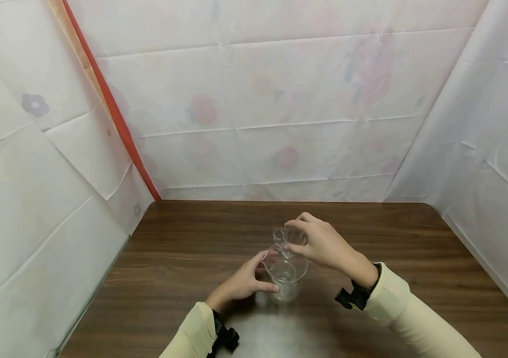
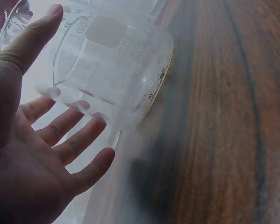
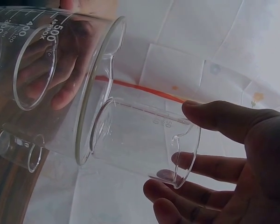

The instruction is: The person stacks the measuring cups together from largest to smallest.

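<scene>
A large clear glass beaker stands on the table, with "500" and "400" printed near its rim in the right wrist view. My left hand holds it from the left, thumb in front and fingers round the far side. Inside it is a smaller beaker, whose rim shows through the glass. Over the mouth, my right hand grips a small beaker by its spouted rim between thumb and fingers. That beaker's base is right at the large beaker's rim.
Another small glass beaker stands on the table behind the large one. The brown wood-grain table is enclosed by pale printed sheets at the back and sides. A red strip runs down the back left corner.
</scene>
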Motion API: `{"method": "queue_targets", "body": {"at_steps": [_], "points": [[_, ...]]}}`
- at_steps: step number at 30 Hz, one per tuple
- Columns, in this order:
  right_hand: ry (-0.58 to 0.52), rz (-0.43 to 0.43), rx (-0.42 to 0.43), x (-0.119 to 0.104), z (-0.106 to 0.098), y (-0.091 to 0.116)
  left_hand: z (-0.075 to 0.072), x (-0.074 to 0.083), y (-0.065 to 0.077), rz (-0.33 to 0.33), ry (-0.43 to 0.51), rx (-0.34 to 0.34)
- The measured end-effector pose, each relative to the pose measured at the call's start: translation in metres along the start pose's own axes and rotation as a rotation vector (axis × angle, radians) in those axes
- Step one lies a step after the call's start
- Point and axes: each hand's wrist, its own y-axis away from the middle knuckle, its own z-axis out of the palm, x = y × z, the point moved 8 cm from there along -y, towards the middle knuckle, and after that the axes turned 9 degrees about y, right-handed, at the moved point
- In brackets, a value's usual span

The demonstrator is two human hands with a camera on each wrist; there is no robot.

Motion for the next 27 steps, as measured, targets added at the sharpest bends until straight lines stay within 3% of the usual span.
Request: {"method": "queue_targets", "body": {"at_steps": [27], "points": [[0.003,-0.063,-0.061,-0.006,0.013,0.001,0.0,0.0,0.001,-0.004,0.009,-0.009]]}}
